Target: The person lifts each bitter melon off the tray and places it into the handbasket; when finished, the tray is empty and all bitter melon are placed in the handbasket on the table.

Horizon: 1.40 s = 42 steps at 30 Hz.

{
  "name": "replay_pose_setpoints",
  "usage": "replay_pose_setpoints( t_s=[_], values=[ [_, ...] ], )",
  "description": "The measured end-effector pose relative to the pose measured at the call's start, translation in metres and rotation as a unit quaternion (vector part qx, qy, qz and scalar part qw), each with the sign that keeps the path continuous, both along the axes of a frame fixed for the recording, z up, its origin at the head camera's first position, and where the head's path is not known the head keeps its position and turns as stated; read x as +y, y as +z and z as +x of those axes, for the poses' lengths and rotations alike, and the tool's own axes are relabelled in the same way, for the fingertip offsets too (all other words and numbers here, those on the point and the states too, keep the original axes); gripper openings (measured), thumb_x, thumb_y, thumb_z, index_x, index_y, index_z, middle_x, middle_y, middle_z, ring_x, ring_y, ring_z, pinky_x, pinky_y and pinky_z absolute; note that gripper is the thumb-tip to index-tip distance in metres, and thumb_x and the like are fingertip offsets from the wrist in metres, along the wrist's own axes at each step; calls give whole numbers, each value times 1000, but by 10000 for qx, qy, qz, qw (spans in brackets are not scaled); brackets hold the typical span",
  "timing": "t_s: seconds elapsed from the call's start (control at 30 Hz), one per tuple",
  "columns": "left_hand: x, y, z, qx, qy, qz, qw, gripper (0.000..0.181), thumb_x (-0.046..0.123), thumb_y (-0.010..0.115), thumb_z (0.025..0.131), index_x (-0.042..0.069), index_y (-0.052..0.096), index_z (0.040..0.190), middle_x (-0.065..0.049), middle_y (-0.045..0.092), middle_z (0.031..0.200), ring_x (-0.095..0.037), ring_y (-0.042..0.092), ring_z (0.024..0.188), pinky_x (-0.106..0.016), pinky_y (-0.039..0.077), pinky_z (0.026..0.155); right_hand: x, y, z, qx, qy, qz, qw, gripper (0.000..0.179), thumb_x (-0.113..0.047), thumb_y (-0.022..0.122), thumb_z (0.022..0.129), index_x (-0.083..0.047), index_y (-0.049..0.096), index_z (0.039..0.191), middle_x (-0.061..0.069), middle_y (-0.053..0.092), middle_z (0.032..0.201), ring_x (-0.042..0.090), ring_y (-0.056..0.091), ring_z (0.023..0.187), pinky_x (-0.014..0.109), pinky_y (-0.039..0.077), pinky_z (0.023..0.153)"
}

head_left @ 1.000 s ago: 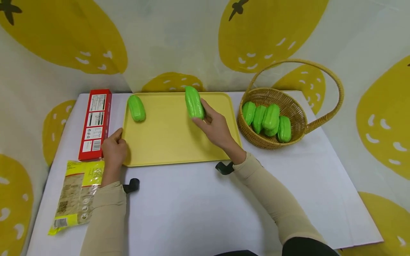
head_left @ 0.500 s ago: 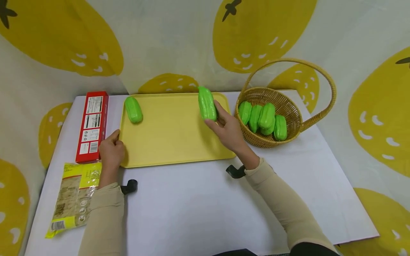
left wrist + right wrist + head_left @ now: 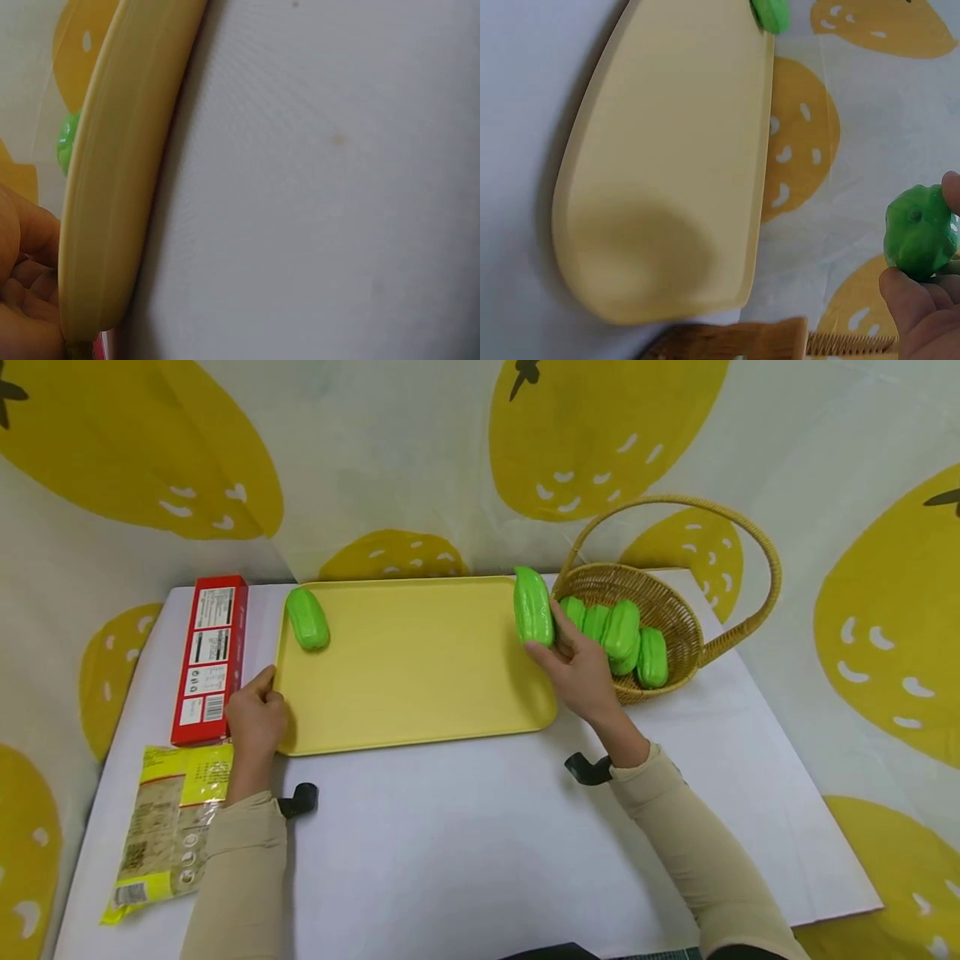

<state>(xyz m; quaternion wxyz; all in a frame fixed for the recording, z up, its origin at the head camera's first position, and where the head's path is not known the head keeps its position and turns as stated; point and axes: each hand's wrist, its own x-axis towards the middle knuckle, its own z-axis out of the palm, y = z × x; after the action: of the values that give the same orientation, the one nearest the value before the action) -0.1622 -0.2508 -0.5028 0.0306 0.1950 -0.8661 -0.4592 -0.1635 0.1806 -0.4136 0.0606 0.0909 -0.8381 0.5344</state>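
Note:
In the head view my right hand [image 3: 577,672] holds a green ridged gourd-like vegetable [image 3: 533,607], glossy like a model. It is raised over the right end of the yellow tray [image 3: 420,668], close to the basket. The right wrist view shows that vegetable [image 3: 921,232] end-on between thumb and fingers. My left hand [image 3: 257,714] grips the tray's left rim, fingers curled; the left wrist view has this hand [image 3: 26,277] right at the tray's end. A matching green vegetable [image 3: 307,619] lies in the tray's far left corner.
A wicker basket [image 3: 675,602] with a tall handle stands to the right of the tray, several green vegetables [image 3: 621,628] inside. Left of the tray lie a red box [image 3: 210,660] and a yellow plastic packet [image 3: 167,827]. A patterned curtain [image 3: 390,452] hangs behind the table.
My right hand has carried the green vegetable rightward across the tray toward the basket. The left hand keeps its place at the tray's left rim; the head view shifts slightly.

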Motion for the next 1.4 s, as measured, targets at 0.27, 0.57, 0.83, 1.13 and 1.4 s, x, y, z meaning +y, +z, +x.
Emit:
replay_pose_setpoints(
  t_s=[0.27,0.57,0.83,1.13,1.4],
  values=[
    [-2,-1,3,138,29,-98,9999,53,3,39,99,12,47,151,-15,48,154,-29,47,143,-47,39,119,25,-3,5,-166,-368,229,9989,75,-21,68,98,-12,28,161,11,37,162,26,45,145,21,47,107],
    [0,0,3,80,69,-15,9999,53,2,40,99,11,47,150,-15,49,153,-29,49,141,-47,41,118,51,-4,8,-107,-726,112,9972,75,-13,67,98,-3,27,160,15,37,161,29,44,145,5,45,96],
    [1,1,3,70,56,-19,10000,53,3,40,100,12,46,151,-14,48,154,-27,48,142,-47,41,118,76,-2,12,-250,-1222,418,9913,73,-19,66,99,-10,26,160,17,44,156,34,50,139,3,46,88],
    [2,2,3,111,36,-9,9999,53,3,40,100,11,46,151,-15,49,154,-30,48,143,-48,40,118,106,-7,11,-290,-1583,312,9865,75,-19,66,99,-8,24,160,12,35,162,32,44,144,8,45,98],
    [2,2,2,166,27,-2,9999,52,3,40,99,10,47,150,-16,49,153,-30,45,145,-48,39,119,126,-9,13,-570,-2096,768,9731,75,-32,65,99,-16,24,161,7,37,161,28,46,143,24,46,108]
  ],
)
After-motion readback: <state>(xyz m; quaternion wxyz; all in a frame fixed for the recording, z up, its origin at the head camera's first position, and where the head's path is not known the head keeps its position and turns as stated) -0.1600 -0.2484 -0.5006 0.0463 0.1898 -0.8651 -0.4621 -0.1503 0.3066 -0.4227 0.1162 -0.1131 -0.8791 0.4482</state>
